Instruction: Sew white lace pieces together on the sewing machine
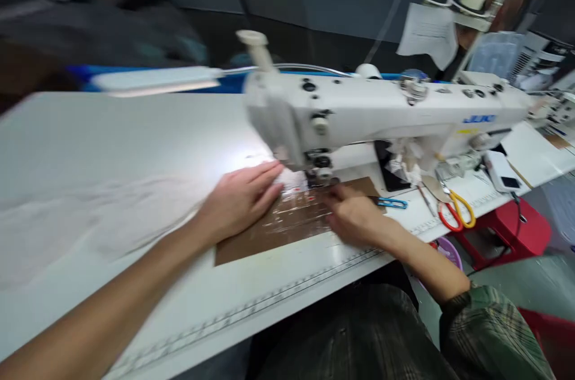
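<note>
A white JUKI sewing machine (395, 110) stands over the table, its presser foot (321, 179) low above a brown sheet (251, 245). See-through glossy material (287, 212) with small red marks lies on the sheet. My left hand (245, 197) rests flat left of the needle area, fingers stretched toward it. Just right of the presser foot, my right hand (354, 215) has curled fingers pinched near the material; blur hides what is between them. Blue thread snips (392, 202) lie beside its knuckles. Pale lace-like fabric (139, 212) spreads out to the left.
Red-and-yellow-handled scissors (456, 209) lie right of the machine, near a white device with a small screen (502, 171). A dark flat object (390, 167) and crumpled white scraps (406, 158) sit under the arm. A ruler strip (269, 296) runs along the front edge. A red stool (516, 227) stands below.
</note>
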`<act>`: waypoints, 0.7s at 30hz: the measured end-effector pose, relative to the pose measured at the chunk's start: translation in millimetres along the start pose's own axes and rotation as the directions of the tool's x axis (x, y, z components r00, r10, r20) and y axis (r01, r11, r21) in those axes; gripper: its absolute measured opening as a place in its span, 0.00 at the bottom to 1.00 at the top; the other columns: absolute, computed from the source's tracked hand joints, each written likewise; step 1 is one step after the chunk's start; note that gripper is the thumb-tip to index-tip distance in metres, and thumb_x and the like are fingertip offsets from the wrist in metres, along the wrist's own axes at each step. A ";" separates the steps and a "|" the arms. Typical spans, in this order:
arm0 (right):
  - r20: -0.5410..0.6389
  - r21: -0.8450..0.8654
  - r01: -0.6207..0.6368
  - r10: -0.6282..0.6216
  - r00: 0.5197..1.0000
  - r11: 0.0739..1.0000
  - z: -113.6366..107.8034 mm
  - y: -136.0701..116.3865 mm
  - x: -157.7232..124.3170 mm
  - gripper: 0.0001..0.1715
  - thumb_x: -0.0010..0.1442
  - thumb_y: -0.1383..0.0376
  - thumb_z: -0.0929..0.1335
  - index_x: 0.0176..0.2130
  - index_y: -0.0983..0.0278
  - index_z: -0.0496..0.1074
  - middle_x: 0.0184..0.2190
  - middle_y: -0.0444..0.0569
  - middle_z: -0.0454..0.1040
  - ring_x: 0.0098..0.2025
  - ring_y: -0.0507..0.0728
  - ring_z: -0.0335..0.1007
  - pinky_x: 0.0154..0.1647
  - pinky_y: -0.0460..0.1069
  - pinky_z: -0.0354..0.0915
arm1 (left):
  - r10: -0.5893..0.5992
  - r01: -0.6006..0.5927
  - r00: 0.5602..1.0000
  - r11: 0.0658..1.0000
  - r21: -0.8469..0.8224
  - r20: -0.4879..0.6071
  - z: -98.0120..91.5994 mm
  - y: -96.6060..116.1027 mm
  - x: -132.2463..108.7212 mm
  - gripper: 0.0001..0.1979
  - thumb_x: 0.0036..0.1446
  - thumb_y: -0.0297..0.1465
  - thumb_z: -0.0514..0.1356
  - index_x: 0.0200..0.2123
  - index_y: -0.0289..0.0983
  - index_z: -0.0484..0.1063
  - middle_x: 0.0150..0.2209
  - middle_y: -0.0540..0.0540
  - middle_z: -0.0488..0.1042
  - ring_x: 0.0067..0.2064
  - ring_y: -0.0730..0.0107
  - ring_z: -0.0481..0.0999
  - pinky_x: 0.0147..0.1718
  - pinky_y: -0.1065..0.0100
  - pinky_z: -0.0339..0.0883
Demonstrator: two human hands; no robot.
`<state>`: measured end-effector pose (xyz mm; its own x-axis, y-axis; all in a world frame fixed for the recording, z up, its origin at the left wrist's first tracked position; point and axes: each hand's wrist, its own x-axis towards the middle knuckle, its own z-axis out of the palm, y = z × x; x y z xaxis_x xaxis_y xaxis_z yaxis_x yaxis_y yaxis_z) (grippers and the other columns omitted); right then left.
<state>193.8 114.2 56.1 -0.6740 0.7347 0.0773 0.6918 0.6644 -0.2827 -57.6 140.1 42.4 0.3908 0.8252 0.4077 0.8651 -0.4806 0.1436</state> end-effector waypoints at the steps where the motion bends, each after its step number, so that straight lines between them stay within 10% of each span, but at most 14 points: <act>1: 0.017 -0.053 0.002 -0.001 1.000 0.999 3.6 -5.4 -6.0 0.23 0.65 0.69 0.63 0.58 0.71 0.69 0.55 0.62 0.72 0.53 0.63 0.71 0.54 0.58 0.69 | 0.016 -0.017 0.999 0.999 0.042 0.033 -1.0 -1.6 2.9 0.18 0.69 0.38 0.46 0.40 0.38 0.73 0.42 0.46 0.79 0.42 0.62 0.77 0.42 0.65 0.69; 7: -0.073 -0.126 0.052 -0.061 0.995 0.991 16.9 -34.6 -52.7 0.21 0.68 0.66 0.61 0.56 0.74 0.69 0.60 0.62 0.69 0.65 0.63 0.61 0.64 0.57 0.61 | 0.079 -0.084 0.996 0.987 0.138 0.043 -2.6 -1.6 8.3 0.17 0.69 0.38 0.44 0.31 0.41 0.67 0.33 0.49 0.74 0.33 0.64 0.74 0.33 0.67 0.68; 11: -0.256 0.033 0.198 -0.183 0.949 0.980 4.7 -24.9 -80.1 0.17 0.68 0.61 0.62 0.52 0.62 0.73 0.52 0.51 0.75 0.54 0.57 0.69 0.55 0.52 0.68 | 0.147 -0.138 0.985 0.985 0.100 -0.091 -4.5 8.9 -2.7 0.12 0.67 0.34 0.49 0.47 0.46 0.71 0.40 0.48 0.77 0.39 0.58 0.77 0.38 0.60 0.71; 14: -0.626 0.083 0.007 0.046 0.779 0.997 -7.0 6.2 -104.9 0.20 0.65 0.70 0.61 0.52 0.63 0.73 0.49 0.54 0.75 0.54 0.58 0.68 0.57 0.55 0.66 | 0.218 -0.220 0.965 0.975 0.004 -0.143 -8.1 25.9 -16.1 0.28 0.64 0.30 0.55 0.65 0.57 0.59 0.49 0.46 0.78 0.45 0.52 0.78 0.42 0.54 0.73; 18: -0.751 0.163 -0.500 0.436 0.497 0.851 -12.3 62.5 -140.4 0.26 0.59 0.73 0.62 0.55 0.61 0.74 0.48 0.59 0.71 0.52 0.65 0.67 0.53 0.64 0.66 | 0.302 -0.311 0.936 0.950 -0.023 -0.181 -13.6 51.1 -28.8 0.39 0.61 0.26 0.59 0.69 0.60 0.50 0.52 0.47 0.78 0.43 0.53 0.80 0.45 0.51 0.75; 21: -0.708 0.107 -0.644 0.513 0.486 0.758 -11.7 92.0 -157.7 0.21 0.59 0.70 0.63 0.48 0.62 0.77 0.46 0.58 0.72 0.48 0.65 0.68 0.48 0.63 0.67 | 0.340 -0.351 0.925 0.935 -0.041 -0.170 -19.3 65.2 -30.6 0.39 0.61 0.25 0.60 0.69 0.58 0.52 0.53 0.44 0.78 0.47 0.52 0.80 0.45 0.51 0.77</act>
<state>366.8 61.1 29.1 0.2104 0.7949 0.5691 0.9306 0.0156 -0.3658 -19.3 77.7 56.7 0.6019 0.5498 0.5792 0.6593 -0.7514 0.0281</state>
